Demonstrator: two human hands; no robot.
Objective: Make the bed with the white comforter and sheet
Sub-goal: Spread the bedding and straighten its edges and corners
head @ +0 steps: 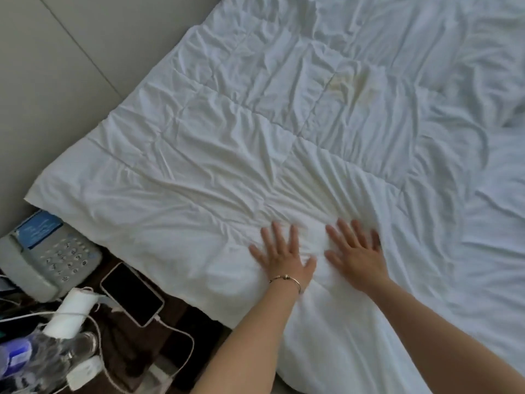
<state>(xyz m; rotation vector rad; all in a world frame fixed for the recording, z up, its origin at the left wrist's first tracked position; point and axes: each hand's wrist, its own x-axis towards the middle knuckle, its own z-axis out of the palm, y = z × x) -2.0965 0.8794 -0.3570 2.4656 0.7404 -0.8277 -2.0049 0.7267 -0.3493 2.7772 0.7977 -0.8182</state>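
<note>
Grey wall [56,81] bounds the bed on its far side, and the white comforter [255,143] lies spread over most of the mattress, its corner reaching the bedside worktop [196,317]. I note both of my hands flat on the comforter near its closest edge: left hand [284,257] and right hand [355,257] side by side, close together, fingers [279,234] spread and straight, palms pressing down, gripping nothing. A bracelet [285,278] sits on the left wrist. To the right, a smoother white sheet [488,251] shows beyond the comforter's border. I judge the comforter to be soft, light and limp; it wrinkles freely and will slide over the sheet under a flat palm. Creases fan out ahead of my hands, so smoothing remains unfinished. For repositioning, I would take hold at the hem or corner, not mid-panel. On the worktop lie a telephone [48,257], a mobile phone [132,294] on a cable, and a water bottle [42,354]
</note>
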